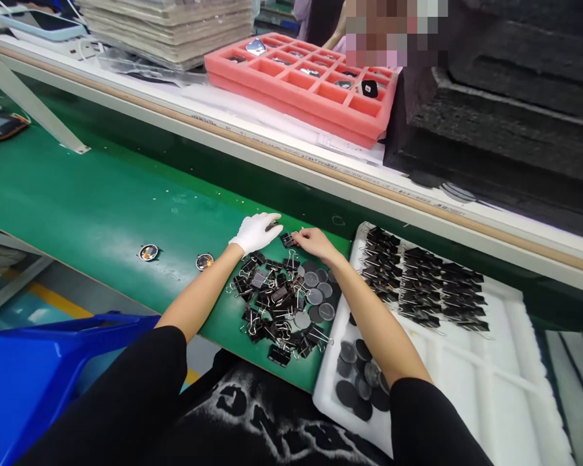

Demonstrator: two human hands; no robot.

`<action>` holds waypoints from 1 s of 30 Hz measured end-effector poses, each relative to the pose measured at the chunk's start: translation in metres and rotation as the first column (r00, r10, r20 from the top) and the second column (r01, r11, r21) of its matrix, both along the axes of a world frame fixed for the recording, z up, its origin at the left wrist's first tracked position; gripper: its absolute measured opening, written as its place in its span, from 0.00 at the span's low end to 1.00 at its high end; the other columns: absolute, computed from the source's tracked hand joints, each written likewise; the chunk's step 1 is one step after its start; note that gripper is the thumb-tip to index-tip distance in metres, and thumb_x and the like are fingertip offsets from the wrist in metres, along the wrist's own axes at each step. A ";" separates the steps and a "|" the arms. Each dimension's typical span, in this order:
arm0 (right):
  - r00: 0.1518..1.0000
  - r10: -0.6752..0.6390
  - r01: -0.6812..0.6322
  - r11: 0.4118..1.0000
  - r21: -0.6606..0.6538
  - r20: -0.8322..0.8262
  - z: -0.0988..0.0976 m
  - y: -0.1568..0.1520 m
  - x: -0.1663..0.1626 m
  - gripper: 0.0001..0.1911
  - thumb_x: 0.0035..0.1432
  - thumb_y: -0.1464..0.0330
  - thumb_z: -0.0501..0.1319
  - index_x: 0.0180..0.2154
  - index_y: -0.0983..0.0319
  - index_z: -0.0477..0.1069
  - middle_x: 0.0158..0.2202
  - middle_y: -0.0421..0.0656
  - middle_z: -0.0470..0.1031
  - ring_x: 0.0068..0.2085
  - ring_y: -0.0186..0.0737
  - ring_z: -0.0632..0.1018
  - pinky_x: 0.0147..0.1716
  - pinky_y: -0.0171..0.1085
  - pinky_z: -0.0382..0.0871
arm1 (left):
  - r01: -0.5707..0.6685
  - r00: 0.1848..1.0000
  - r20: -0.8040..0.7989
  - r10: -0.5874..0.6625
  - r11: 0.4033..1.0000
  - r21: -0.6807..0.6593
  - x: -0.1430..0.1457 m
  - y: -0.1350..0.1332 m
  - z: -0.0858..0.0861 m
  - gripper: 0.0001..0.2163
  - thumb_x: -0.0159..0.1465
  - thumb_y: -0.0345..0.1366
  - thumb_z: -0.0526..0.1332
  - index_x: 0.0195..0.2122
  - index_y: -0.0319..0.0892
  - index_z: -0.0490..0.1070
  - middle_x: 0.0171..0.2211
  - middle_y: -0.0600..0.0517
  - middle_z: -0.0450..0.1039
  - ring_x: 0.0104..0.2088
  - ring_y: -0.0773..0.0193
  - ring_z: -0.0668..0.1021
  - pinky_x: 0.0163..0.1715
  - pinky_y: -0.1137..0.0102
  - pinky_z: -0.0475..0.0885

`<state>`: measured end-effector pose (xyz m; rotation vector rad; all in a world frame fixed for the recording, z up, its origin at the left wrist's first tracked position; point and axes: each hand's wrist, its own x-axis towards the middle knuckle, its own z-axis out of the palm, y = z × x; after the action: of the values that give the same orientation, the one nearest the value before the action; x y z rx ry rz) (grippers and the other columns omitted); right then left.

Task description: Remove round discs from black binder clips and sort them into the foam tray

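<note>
My left hand [256, 233] wears a white glove. Its thumb and fingers close around a small dark piece [273, 226], mostly hidden by the glove. Bare, my right hand [317, 244] pinches a black binder clip [287, 240] by its wire handles, just right of the glove. Below both hands lies a loose pile of black binder clips [276, 294] with silver handles. Several dark grey discs [314, 296] are scattered along the pile's right side. Two round watch cases [149, 252] with exposed insides rest on the green table, left of my left forearm.
To the right, a white foam tray [508, 388] holds rows of clipped pieces [422, 278] and loose dark discs [354, 391]. A raised shelf [272, 145] carries a pink foam tray [296, 97] and stacked trays [170, 29]. A blue bin [43, 369] stands lower left. A person sits opposite.
</note>
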<state>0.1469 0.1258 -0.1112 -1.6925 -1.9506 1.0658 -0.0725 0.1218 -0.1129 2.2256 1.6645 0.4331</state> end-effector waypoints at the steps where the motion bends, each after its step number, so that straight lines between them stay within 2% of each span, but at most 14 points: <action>1: 1.000 -0.001 0.001 1.000 -0.013 -0.015 -0.001 0.001 0.000 0.21 0.65 0.56 0.60 0.23 0.60 0.72 0.27 0.40 0.76 0.33 0.38 0.74 0.32 0.35 0.62 | -0.015 1.000 -0.004 0.015 1.000 0.000 0.001 0.001 0.000 0.23 0.73 0.47 0.53 0.65 0.47 0.70 0.57 0.46 0.77 0.58 0.49 0.77 0.56 0.58 0.69; 4: 0.999 -0.014 0.013 0.999 -0.046 -0.034 -0.005 0.003 0.000 0.20 0.68 0.57 0.61 0.26 0.62 0.73 0.29 0.39 0.77 0.33 0.37 0.76 0.34 0.35 0.67 | -0.026 1.000 -0.016 0.026 1.000 -0.007 0.001 0.002 0.001 0.22 0.73 0.46 0.52 0.65 0.46 0.69 0.57 0.46 0.77 0.57 0.49 0.77 0.56 0.58 0.69; 6: 0.999 -0.033 0.031 0.998 -0.056 -0.028 -0.007 0.003 0.000 0.20 0.70 0.56 0.62 0.30 0.62 0.74 0.30 0.39 0.77 0.33 0.37 0.77 0.37 0.37 0.71 | -0.002 1.000 -0.022 0.001 1.000 -0.013 -0.003 0.001 0.002 0.25 0.72 0.50 0.54 0.68 0.47 0.66 0.59 0.46 0.75 0.58 0.50 0.76 0.56 0.59 0.69; 8: 0.999 -0.041 0.040 0.998 -0.054 -0.014 -0.008 0.003 -0.001 0.20 0.72 0.55 0.61 0.33 0.63 0.74 0.32 0.39 0.78 0.34 0.37 0.78 0.40 0.40 0.74 | 0.029 0.999 -0.043 -0.029 1.000 -0.013 -0.009 0.000 0.003 0.33 0.67 0.56 0.61 0.69 0.46 0.64 0.62 0.44 0.72 0.61 0.46 0.73 0.58 0.57 0.69; 10: 1.000 -0.030 0.031 0.998 -0.046 0.008 -0.006 0.001 -0.001 0.20 0.73 0.55 0.60 0.35 0.63 0.75 0.34 0.40 0.79 0.36 0.38 0.79 0.41 0.40 0.75 | 0.052 0.996 -0.075 -0.052 0.999 -0.003 -0.013 -0.001 0.002 0.36 0.61 0.57 0.68 0.67 0.47 0.68 0.63 0.42 0.70 0.61 0.41 0.71 0.59 0.53 0.67; 13: 0.997 0.008 -0.005 0.999 -0.045 0.073 0.006 0.000 0.000 0.20 0.72 0.57 0.59 0.31 0.62 0.76 0.31 0.42 0.79 0.36 0.40 0.80 0.39 0.38 0.73 | 0.067 0.992 -0.106 -0.065 0.997 0.024 -0.014 -0.001 0.000 0.26 0.63 0.54 0.67 0.60 0.49 0.75 0.59 0.44 0.73 0.59 0.41 0.72 0.58 0.52 0.67; 16: 0.983 -0.016 0.019 1.000 -0.015 0.183 0.027 0.001 -0.001 0.26 0.70 0.51 0.59 0.27 0.61 0.75 0.30 0.48 0.79 0.38 0.50 0.81 0.41 0.42 0.71 | 0.077 0.991 -0.115 -0.071 0.996 0.050 -0.013 0.002 -0.004 0.23 0.66 0.52 0.66 0.57 0.47 0.76 0.58 0.44 0.74 0.58 0.43 0.73 0.58 0.52 0.67; 19: 0.960 -0.125 0.099 0.989 0.111 0.250 0.046 0.005 -0.011 0.28 0.72 0.46 0.52 0.37 0.61 0.76 0.42 0.56 0.80 0.51 0.60 0.78 0.51 0.51 0.69 | 0.101 0.988 -0.119 -0.094 0.994 0.052 -0.015 0.007 -0.006 0.23 0.65 0.51 0.68 0.57 0.45 0.75 0.57 0.43 0.73 0.58 0.44 0.73 0.59 0.54 0.68; 21: 0.953 -0.168 0.126 0.976 0.176 0.252 0.051 0.012 -0.023 0.27 0.74 0.48 0.48 0.46 0.61 0.74 0.51 0.57 0.77 0.57 0.62 0.74 0.56 0.56 0.66 | 0.111 0.987 -0.120 -0.105 0.993 0.049 -0.018 0.010 -0.007 0.28 0.63 0.51 0.70 0.60 0.44 0.72 0.59 0.42 0.71 0.60 0.45 0.73 0.59 0.55 0.69; 24: 0.951 -0.189 0.142 0.969 0.200 0.243 0.045 0.025 -0.042 0.25 0.75 0.51 0.47 0.53 0.60 0.71 0.57 0.58 0.71 0.60 0.63 0.70 0.59 0.60 0.62 | 0.112 0.986 -0.128 -0.106 0.993 0.042 -0.023 0.012 -0.008 0.32 0.62 0.52 0.70 0.64 0.43 0.69 0.59 0.40 0.70 0.59 0.44 0.75 0.58 0.55 0.71; 27: 0.944 -0.242 0.199 0.960 0.198 0.223 0.026 0.036 -0.054 0.24 0.75 0.52 0.47 0.58 0.60 0.68 0.61 0.57 0.67 0.64 0.63 0.66 0.62 0.62 0.58 | 0.121 0.983 -0.143 -0.113 0.991 0.048 -0.025 0.011 -0.009 0.25 0.65 0.51 0.68 0.59 0.44 0.74 0.54 0.42 0.73 0.54 0.46 0.78 0.55 0.56 0.73; 30: 0.923 -0.337 0.305 0.935 0.184 0.185 0.008 0.039 -0.059 0.25 0.76 0.52 0.44 0.62 0.58 0.64 0.62 0.56 0.66 0.66 0.61 0.64 0.62 0.63 0.58 | 0.147 0.979 -0.151 -0.134 0.986 0.073 -0.026 0.011 -0.009 0.23 0.65 0.51 0.69 0.55 0.43 0.76 0.51 0.43 0.75 0.52 0.49 0.79 0.54 0.59 0.73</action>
<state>0.0881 0.1650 -0.1037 -2.0191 -1.7351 0.6215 -0.0988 0.1326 -0.1223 2.4713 1.5704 0.3163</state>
